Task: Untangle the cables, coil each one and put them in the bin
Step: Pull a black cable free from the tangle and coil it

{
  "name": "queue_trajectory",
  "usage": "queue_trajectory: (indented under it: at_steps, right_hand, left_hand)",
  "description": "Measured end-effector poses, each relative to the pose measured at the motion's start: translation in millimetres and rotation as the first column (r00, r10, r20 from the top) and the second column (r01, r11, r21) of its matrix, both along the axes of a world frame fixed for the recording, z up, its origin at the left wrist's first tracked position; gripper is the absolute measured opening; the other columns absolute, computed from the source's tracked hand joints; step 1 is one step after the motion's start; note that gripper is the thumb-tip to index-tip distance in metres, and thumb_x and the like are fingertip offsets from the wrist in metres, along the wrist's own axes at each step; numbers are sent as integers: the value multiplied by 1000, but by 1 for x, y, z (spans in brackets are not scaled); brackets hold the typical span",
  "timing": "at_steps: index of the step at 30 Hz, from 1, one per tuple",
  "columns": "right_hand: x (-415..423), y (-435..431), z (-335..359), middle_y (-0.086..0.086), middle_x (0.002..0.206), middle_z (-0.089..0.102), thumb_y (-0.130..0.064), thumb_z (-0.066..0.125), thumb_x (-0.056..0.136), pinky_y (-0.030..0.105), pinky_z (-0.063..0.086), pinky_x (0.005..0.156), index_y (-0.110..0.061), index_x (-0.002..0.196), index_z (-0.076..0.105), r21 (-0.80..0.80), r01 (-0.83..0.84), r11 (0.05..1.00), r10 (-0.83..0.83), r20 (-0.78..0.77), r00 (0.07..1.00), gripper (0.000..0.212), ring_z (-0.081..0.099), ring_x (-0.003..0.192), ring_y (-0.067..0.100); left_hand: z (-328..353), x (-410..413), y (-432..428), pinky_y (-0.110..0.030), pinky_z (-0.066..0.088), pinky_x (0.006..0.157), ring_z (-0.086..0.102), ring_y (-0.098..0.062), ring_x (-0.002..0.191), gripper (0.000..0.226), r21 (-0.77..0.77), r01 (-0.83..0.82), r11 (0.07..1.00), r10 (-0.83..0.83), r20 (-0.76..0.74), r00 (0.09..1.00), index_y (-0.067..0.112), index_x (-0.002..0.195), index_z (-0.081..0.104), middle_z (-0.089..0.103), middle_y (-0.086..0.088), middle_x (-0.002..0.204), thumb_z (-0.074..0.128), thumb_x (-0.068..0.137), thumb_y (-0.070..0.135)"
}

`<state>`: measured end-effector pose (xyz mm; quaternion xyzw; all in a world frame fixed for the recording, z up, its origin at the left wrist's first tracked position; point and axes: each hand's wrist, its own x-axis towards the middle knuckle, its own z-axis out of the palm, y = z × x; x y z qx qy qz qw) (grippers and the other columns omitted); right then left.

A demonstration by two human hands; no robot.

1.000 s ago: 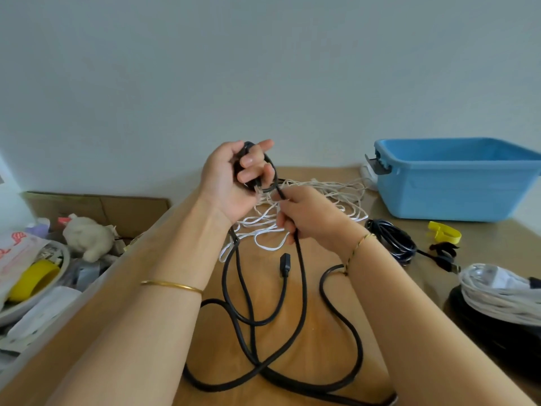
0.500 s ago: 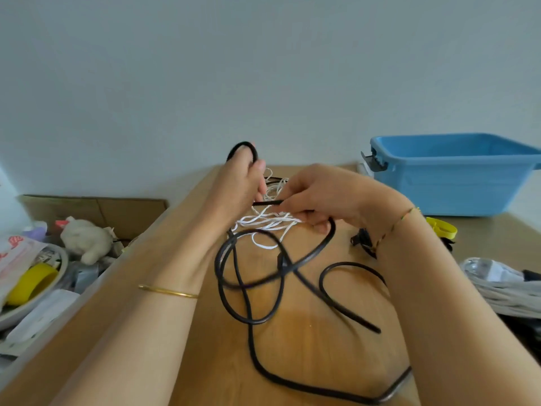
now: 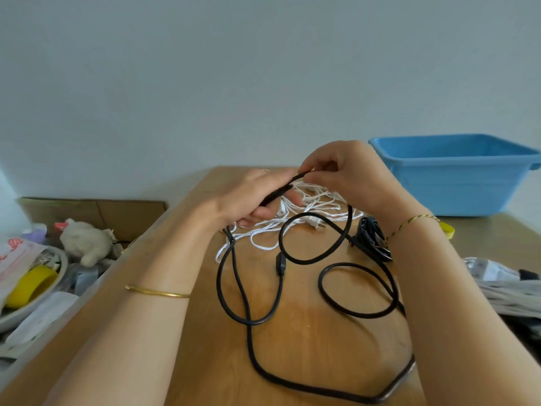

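Note:
A thick black cable [image 3: 248, 326] lies in loose loops on the wooden table [image 3: 307, 341], one end with a black plug [image 3: 279, 263] hanging near the middle. My left hand [image 3: 248, 197] grips a short folded stretch of this cable above the table. My right hand [image 3: 348, 174] pinches the same cable just beside it, and a loop drops from there. Behind the hands lies a tangled white cable [image 3: 310, 212]. A small coiled black cable [image 3: 371, 235] sits by my right wrist. The blue bin [image 3: 456, 177] stands at the back right.
A bundled white cable [image 3: 506, 291] lies at the right edge, beside a yellow clip [image 3: 448, 230]. Left of the table are a cardboard box [image 3: 96, 212], a plush toy [image 3: 85, 238], yellow tape [image 3: 29, 285] and other clutter.
Both hands have come lower and moved right. My right hand went from under the left hand to beside it, laying another loop of black cable; more cable has been drawn up off the table.

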<state>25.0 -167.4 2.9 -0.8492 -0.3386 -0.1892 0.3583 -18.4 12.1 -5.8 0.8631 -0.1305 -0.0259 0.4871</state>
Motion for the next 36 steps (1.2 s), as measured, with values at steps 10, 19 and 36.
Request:
queue_trajectory:
  at_steps: [10,19,36]
  right_hand:
    - [9,-1,-21,11,74,66,-3,66,83,24,57,59,-20,98,69,168,-24,986,54,-178,983,23,62,51,12]
    - [3,23,-33,-8,50,55,-7,57,89,32,52,57,-16,114,59,-161,-211,964,126,-424,897,27,47,40,6]
    - [-24,21,6,-5,57,56,-21,67,77,24,36,58,-7,69,68,-182,-220,958,117,-450,885,16,47,59,11]
  left_hand:
    - [3,7,16,-15,16,27,12,-3,32,47,-771,115,626,-400,-191,896,-2,99,70,20,11,37,34,94,29]
    - [9,10,16,-17,40,43,31,-8,37,48,-999,-34,-10,-85,-33,996,-16,130,41,35,4,49,31,100,21]
    - [-25,27,9,-44,56,72,42,-15,57,24,-220,-410,885,465,376,802,14,77,32,41,0,66,38,99,20]
